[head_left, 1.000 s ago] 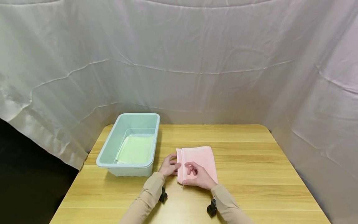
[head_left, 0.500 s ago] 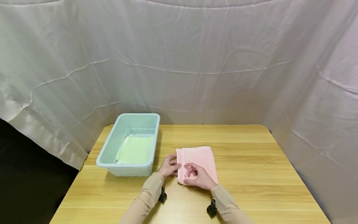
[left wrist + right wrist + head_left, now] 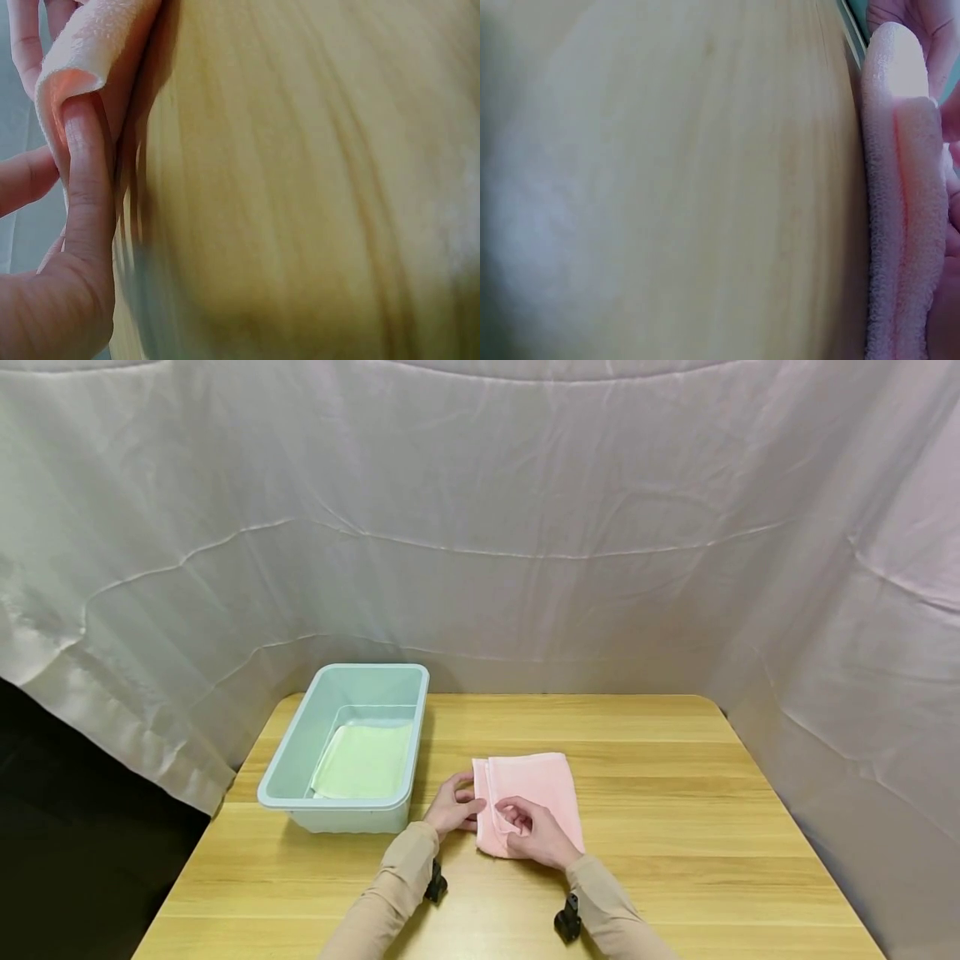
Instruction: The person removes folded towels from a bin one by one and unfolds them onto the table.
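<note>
A folded pink towel lies on the table, its white hem running along the upper layer near the left side. My left hand grips its left edge; in the left wrist view one digit reaches into the curled fold of the pink towel. Over the near part, my right hand pinches the upper layer's hem between thumb and curled fingers. Stacked layers of the towel show edge-on in the right wrist view, with that hand partly hidden behind them.
Left of the towel stands a light blue plastic basin with a folded pale green towel inside. The wooden table ends at a grey curtain behind and on both sides.
My right thumb has shifted a little to the right, drawing the near end of the upper layer's hem with it. The left hand has hardly moved.
</note>
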Demonstrator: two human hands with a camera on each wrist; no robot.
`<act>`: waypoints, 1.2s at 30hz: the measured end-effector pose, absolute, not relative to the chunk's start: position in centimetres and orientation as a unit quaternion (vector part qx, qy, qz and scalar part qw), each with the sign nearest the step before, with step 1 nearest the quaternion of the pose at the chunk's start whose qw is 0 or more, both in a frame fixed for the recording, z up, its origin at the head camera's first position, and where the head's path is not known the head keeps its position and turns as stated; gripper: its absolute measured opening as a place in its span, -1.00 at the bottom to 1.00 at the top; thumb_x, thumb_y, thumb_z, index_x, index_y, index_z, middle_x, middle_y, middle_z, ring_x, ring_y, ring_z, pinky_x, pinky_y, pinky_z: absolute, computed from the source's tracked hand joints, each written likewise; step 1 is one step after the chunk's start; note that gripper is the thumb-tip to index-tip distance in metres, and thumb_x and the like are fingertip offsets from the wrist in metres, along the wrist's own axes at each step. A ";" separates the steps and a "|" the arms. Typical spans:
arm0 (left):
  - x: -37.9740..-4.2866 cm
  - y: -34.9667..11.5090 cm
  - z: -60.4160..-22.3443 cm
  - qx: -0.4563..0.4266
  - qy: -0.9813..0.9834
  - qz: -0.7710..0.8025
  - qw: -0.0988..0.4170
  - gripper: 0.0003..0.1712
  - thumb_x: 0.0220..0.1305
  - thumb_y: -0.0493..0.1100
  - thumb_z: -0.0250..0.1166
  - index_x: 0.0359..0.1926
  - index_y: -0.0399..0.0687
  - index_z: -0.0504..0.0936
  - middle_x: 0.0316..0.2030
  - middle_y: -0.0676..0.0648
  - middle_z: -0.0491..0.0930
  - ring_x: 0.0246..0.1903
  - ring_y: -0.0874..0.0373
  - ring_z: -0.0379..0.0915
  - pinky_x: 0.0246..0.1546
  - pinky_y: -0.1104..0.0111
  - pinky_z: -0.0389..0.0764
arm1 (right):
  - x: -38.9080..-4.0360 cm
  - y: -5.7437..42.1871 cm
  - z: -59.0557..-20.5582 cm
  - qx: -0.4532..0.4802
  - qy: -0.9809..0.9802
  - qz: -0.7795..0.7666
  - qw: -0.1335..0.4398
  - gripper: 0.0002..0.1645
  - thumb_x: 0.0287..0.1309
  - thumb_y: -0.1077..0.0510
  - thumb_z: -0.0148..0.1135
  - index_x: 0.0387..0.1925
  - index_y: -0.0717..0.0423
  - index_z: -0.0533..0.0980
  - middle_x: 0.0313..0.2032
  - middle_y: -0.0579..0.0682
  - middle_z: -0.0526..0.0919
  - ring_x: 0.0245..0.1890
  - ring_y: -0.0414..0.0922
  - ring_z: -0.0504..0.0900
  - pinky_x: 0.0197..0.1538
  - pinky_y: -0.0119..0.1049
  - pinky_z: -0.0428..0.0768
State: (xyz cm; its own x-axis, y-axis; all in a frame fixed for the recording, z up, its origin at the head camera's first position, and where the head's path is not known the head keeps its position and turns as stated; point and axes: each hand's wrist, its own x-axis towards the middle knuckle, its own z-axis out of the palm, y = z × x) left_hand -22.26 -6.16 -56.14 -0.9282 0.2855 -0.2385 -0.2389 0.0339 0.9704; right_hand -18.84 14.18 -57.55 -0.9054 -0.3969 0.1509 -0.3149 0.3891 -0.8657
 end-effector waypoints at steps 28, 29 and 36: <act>-22.3 -6.2 -56.0 0.009 0.706 0.686 0.178 -0.29 0.27 -0.48 0.22 0.41 -0.38 0.21 -0.20 -0.26 0.63 -0.47 0.19 0.55 -0.48 0.31 0.74 | -18.9 14.5 -56.7 -0.174 0.810 -0.558 0.045 -0.49 0.01 0.53 0.10 0.07 0.37 0.52 -0.28 0.31 0.61 -0.41 -0.32 0.48 -0.32 -0.55 0.49; -22.3 -6.2 -55.9 0.007 0.709 0.683 0.175 -0.29 0.27 -0.49 0.22 0.41 -0.38 0.22 -0.21 -0.25 0.62 -0.47 0.19 0.55 -0.49 0.31 0.73 | -18.9 14.7 -56.5 -0.170 0.804 -0.568 0.046 -0.48 0.01 0.54 0.09 0.08 0.38 0.52 -0.27 0.32 0.60 -0.43 -0.32 0.48 -0.34 -0.55 0.48; -22.1 -6.2 -55.6 -0.002 0.723 0.674 0.155 -0.28 0.20 -0.52 0.23 0.39 -0.39 0.26 -0.25 -0.25 0.59 -0.46 0.15 0.53 -0.52 0.30 0.73 | -19.4 17.6 -55.4 -0.126 0.749 -0.649 0.040 -0.43 0.03 0.54 0.07 0.16 0.44 0.47 -0.27 0.00 0.48 -0.48 -0.39 0.49 -0.48 -0.54 0.50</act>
